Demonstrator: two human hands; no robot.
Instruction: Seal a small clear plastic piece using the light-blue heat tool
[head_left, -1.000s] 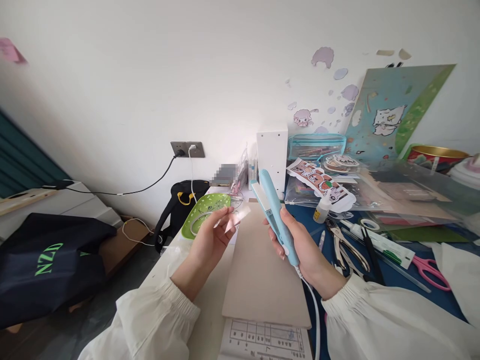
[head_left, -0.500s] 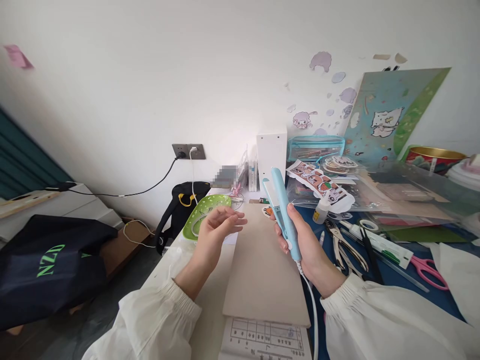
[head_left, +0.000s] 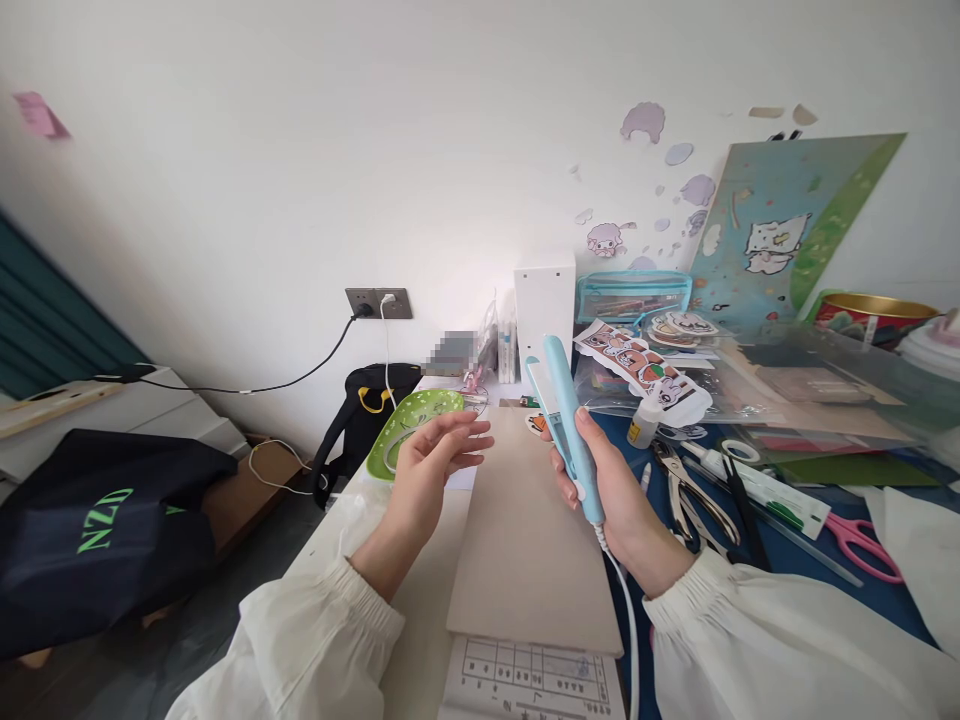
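A light blue mini hair straightener (head_left: 574,430) is wrapped in the fingers of my right hand (head_left: 611,490). Its two arms stand apart at the top, tips pointing up and away, and a white cord runs down from its lower end. My left hand (head_left: 435,465) hovers over the left edge of the beige board (head_left: 532,560), fingers loosely curved and apart, nothing in it. Under the near end of the board lies a printed form (head_left: 532,685). Behind my left hand sits a green leaf-patterned tray (head_left: 420,408) with a white band-like thing in it.
On the blue surface at right lie metal pliers (head_left: 694,500), pink scissors (head_left: 862,545), a white tube (head_left: 776,490) and a small glue bottle (head_left: 643,425). Cut-out stickers (head_left: 637,365) rest on plastic sleeves. A black backpack (head_left: 352,415) stands left of the table, near a wall socket (head_left: 379,303).
The fingers of my left hand have spread slightly. My right hand and the hair straightener keep nearly the same position; the view has shifted very little.
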